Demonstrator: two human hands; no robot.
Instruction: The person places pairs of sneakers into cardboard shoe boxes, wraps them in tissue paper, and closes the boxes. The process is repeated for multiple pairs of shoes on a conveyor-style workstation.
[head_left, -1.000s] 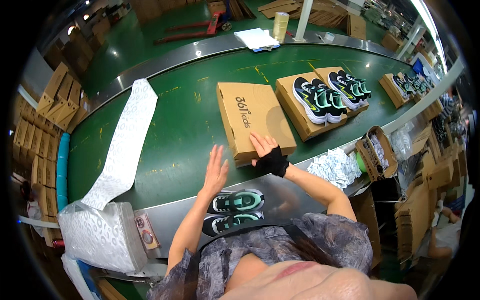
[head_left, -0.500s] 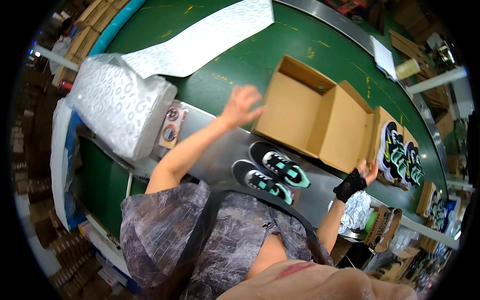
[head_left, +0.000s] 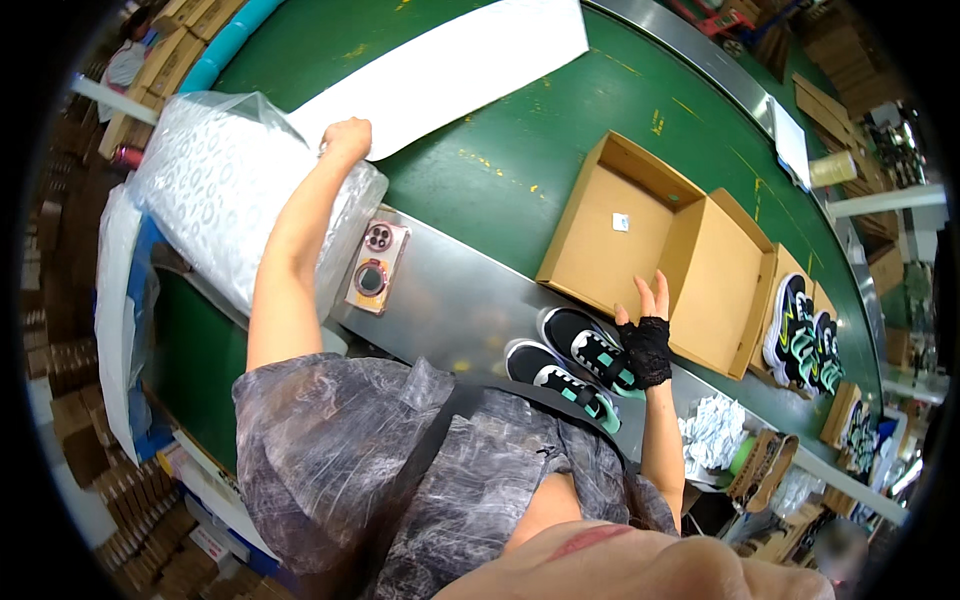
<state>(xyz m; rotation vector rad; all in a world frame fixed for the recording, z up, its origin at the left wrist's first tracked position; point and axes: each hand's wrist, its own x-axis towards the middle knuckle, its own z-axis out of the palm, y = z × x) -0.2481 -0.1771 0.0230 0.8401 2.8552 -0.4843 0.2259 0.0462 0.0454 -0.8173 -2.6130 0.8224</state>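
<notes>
My left hand point(head_left: 347, 138) is closed on the edge of a long white paper sheet point(head_left: 460, 70), beside a plastic-wrapped stack of patterned paper point(head_left: 225, 165). My right hand point(head_left: 648, 335), in a black fingerless lace glove, has its fingers spread at the near wall of an open brown shoe box point(head_left: 578, 265). Inside the box lies a small white packet point(head_left: 620, 222). Two black sneakers with mint-green and white parts, a nearer sneaker point(head_left: 560, 378) and a farther sneaker point(head_left: 590, 350), sit on the metal ledge close to my body, partly covered by my right hand.
A phone point(head_left: 378, 266) in a decorated case lies on the metal ledge point(head_left: 460, 275). Past the shoe box, another box holds sneakers point(head_left: 797, 325) on the green belt point(head_left: 500, 150). Crumpled white paper point(head_left: 714, 432) is heaped at the lower right.
My left hand has moved left from the box to the paper sheet and closed on it. The white packet now shows in the box. My right hand has shifted left along the box.
</notes>
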